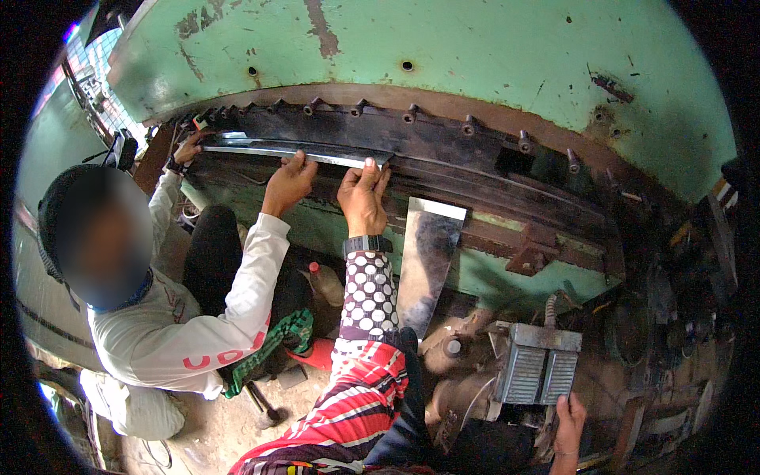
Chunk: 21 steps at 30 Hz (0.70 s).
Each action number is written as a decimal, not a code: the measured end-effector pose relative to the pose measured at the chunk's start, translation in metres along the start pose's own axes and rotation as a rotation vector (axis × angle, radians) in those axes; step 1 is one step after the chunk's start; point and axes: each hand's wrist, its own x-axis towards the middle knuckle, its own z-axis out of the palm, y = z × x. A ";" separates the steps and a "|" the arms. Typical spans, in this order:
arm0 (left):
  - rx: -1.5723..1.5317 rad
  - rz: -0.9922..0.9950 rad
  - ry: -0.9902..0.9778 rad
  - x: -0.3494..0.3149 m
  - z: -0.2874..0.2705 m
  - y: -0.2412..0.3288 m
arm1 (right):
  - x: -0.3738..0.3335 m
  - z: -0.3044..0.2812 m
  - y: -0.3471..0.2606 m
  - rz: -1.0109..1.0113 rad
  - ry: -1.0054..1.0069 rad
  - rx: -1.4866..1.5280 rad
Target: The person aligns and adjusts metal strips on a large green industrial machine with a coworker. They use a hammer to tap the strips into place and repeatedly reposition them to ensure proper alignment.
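Left hand [362,202]: pinching the right end of a bright metal strip [277,150], thumb up on its edge. Right hand [568,427]: low, right by a grey box with two ribbed panels [541,366]; can't tell if it grips or just touches. Strip lies lengthwise along the dark, grimy machine bed [483,182], under a row of bolts. Co-worker's two hands are on the strip too, one at its far left end, one just beside the left hand. Below the bed, a shiny sheet [430,265] leans on the machine. Big green panel [475,47] above: chipped paint, rust patches. Floor [218,435] is pale, dirty: hammer [264,408], red-capped bottle [324,285], white sack [134,405] by the co-worker.
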 end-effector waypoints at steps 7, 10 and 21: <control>0.004 0.020 0.023 -0.005 0.005 0.002 | 0.003 0.002 -0.003 -0.056 0.003 0.005; 0.027 0.004 0.050 -0.005 0.004 0.002 | 0.004 -0.003 0.015 -0.081 0.027 -0.063; 0.084 0.008 0.043 -0.010 0.007 0.006 | 0.007 -0.001 0.013 -0.053 -0.008 0.086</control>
